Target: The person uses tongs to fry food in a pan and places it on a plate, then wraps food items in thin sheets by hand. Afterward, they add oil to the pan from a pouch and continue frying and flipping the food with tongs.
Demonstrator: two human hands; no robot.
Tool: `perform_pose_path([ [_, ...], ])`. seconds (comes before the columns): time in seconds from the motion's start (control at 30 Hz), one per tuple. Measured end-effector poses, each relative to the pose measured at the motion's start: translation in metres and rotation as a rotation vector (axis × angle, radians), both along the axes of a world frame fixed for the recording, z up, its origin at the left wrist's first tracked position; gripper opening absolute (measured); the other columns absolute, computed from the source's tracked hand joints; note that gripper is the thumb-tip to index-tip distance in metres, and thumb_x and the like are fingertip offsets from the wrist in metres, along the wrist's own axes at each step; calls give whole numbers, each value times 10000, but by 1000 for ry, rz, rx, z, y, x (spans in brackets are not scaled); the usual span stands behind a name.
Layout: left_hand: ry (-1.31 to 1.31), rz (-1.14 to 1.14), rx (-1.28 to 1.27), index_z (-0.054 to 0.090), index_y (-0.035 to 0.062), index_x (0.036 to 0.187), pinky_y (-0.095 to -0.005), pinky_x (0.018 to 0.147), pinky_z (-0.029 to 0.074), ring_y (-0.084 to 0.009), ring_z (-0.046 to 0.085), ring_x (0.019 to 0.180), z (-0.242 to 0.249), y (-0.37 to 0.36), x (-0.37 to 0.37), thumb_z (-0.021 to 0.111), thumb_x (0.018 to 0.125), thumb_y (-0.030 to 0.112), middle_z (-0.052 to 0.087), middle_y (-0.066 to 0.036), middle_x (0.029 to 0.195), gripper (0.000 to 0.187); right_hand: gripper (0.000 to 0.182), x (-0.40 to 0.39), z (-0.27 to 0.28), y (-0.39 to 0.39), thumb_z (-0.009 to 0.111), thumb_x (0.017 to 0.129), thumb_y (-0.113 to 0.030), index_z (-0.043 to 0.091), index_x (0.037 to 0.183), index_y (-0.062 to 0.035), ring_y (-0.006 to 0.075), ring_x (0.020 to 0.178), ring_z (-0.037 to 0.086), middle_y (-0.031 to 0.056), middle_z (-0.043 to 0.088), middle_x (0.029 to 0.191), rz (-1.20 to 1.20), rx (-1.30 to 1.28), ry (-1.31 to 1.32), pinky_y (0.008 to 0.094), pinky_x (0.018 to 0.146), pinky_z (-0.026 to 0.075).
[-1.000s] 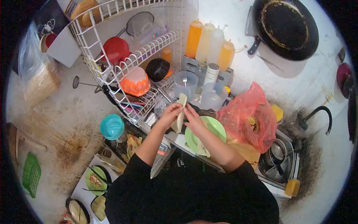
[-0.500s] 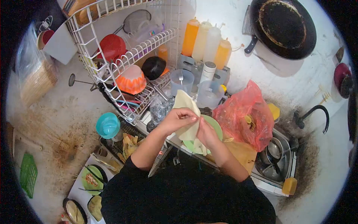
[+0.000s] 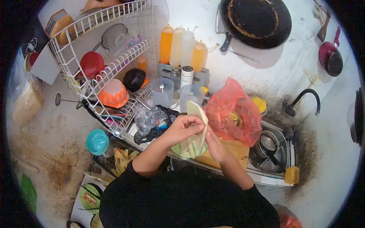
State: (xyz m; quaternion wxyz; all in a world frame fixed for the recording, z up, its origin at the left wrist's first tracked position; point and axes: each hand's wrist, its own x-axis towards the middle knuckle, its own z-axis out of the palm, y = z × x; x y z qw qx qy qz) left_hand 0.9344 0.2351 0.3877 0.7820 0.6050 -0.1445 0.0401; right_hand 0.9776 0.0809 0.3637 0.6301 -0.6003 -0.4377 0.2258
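Note:
Both hands meet above a light green plate [image 3: 177, 149] at the counter's front edge. My left hand [image 3: 186, 128] is closed, its fingers pinching a pale, thin, flat sheet [image 3: 195, 109] that stands upright between the hands. My right hand [image 3: 215, 144] presses its fingers against the right side of the same sheet. The sheet's lower part hangs in folds over the plate, which the hands and sheet partly hide.
A red plastic bag [image 3: 235, 110] lies right of the hands, behind a wooden board [image 3: 237, 152]. Farther right is a sink [image 3: 279, 146] with pans. A white dish rack [image 3: 81, 81] stands left, squeeze bottles [image 3: 176, 45] behind. Crumpled clear plastic [image 3: 146, 119] lies left of the hands.
The view has shifted to the right. The sheet now stands more upright and narrower between my hands, and less of the green plate shows.

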Motion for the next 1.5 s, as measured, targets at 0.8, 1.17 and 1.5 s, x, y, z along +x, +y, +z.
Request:
perform_pose_path([
  [0.8, 149, -167, 41, 595, 6, 777, -191, 604, 425, -72, 537, 651, -3, -32, 12, 595, 764, 76, 588, -24, 722, 72, 358, -8, -14, -43, 310, 905, -187, 356, 1196, 17, 285, 1217, 245, 173, 307, 1274, -176, 72, -75, 344, 1002, 168],
  [1.17, -3, -127, 142, 563, 11, 809, -189, 632, 406, -46, 507, 692, -12, -46, 11, 559, 795, 68, 556, 13, 748, 59, 295, -9, -5, -51, 378, 876, -143, 466, 1095, 33, 271, 1143, 371, 193, 417, 1190, -312, 2, -169, 332, 952, 267],
  [1.5, 28, -150, 24, 498, 37, 849, -221, 696, 414, -63, 495, 779, -26, -52, 7, 500, 829, 80, 517, 13, 842, 47, 273, -17, 3, -65, 331, 879, -139, 522, 990, 21, 117, 805, 503, 48, 549, 870, -462, 101, 520, 231, 727, 389],
])
